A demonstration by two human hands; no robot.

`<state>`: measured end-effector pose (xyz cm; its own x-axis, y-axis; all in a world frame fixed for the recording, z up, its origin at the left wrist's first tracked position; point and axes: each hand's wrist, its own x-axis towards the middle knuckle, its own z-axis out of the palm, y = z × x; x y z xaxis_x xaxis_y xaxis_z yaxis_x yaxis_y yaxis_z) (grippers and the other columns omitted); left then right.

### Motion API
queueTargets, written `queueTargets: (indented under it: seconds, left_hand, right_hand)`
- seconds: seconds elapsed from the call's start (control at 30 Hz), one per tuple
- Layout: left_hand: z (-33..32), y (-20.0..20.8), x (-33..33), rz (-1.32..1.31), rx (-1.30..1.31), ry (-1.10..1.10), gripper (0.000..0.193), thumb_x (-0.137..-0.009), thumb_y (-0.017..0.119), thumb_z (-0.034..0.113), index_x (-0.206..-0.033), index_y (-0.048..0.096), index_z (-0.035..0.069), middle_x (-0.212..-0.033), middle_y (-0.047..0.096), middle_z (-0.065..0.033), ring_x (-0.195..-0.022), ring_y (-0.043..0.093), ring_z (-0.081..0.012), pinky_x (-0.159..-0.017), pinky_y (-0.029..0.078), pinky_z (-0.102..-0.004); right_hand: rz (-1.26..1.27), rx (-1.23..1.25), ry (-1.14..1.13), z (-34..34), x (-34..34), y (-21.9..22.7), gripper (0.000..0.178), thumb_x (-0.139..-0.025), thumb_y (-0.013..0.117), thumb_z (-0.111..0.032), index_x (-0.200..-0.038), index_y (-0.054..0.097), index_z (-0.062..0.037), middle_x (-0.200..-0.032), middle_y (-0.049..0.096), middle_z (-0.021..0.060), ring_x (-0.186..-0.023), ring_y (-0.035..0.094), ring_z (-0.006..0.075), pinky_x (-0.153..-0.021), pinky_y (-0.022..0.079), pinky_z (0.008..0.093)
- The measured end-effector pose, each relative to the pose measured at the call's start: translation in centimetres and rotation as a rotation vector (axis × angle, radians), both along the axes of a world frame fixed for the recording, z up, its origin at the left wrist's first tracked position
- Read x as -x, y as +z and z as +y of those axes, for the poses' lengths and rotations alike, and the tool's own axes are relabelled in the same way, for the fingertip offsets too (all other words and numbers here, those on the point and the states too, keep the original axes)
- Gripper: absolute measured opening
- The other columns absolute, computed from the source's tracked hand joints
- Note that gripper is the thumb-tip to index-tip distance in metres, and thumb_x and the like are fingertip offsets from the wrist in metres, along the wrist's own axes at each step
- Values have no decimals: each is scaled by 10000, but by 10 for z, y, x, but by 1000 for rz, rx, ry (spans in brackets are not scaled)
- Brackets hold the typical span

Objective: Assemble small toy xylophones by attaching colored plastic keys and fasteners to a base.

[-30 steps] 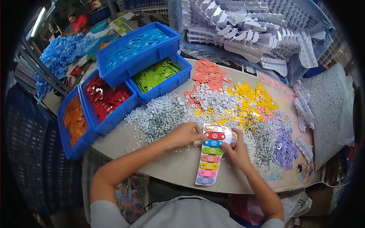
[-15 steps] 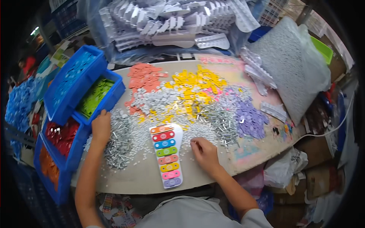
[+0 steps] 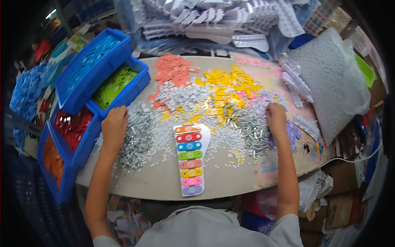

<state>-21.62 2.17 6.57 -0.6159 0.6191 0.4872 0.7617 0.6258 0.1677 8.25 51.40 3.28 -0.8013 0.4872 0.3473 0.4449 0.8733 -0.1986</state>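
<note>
A toy xylophone lies upright before me on the table, a white base bearing several bars coloured from orange at the far end to lilac at the near end. My left hand is at the left edge of a pile of silver metal pins, just below the bin of green bars. Its fingers are curled together; whatever they hold is hidden. Over on the right, my right hand is at a second heap of metal pins, beside the purple bars. Its fingers are bunched, their contents too small to make out.
Coral bars, yellow bars and small white rings cover the table's far half. Blue bins stand at left. White xylophone bases are stacked behind. A bulging bag rests at the right.
My right hand has moved right and away from me, from beside the xylophone to the right-hand pins. My left hand has come off the green bin's edge. The whole view has shifted slightly.
</note>
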Motion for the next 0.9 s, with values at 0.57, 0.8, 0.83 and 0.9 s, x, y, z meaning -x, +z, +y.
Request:
queueTargets:
  seconds: [0.57, 0.8, 0.83, 0.9]
  left_hand:
    - [23, -2, -82, -1516, -554, -276, 181, -960, 719, 89, -1103, 759, -14, -899, 763, -77, -791, 703, -101, -594, 532, -215]
    - [43, -35, -113, -1735, -608, -343, 190, -971, 717, 99, -1106, 725, -35, -881, 762, -86, -705, 672, -78, -573, 507, -209]
    - [42, -36, -117, -1774, -597, -344, 183, -975, 717, 103, -1097, 721, -33, -867, 759, -84, -673, 655, -71, -566, 500, -207]
    - [40, -40, -121, -1810, -589, -341, 176, -979, 717, 108, -1088, 717, -31, -854, 756, -82, -640, 638, -65, -560, 493, -204]
  right_hand:
    - [310, 436, 64, -142, 10, 36, 105, -1022, 581, -22, -1084, 663, -2, -966, 669, 107, -937, 636, 186, -883, 497, 330]
    - [319, 634, 343, -250, 25, 9, 126, -904, 694, 70, -999, 638, 9, -982, 662, 116, -894, 663, 217, -816, 527, 326]
    - [293, 651, 352, -254, 25, 6, 133, -902, 700, 65, -1001, 633, 8, -986, 661, 118, -898, 666, 221, -821, 529, 333]
    - [286, 661, 354, -258, 27, 0, 139, -900, 710, 55, -991, 621, -1, -994, 658, 121, -911, 670, 237, -826, 532, 343]
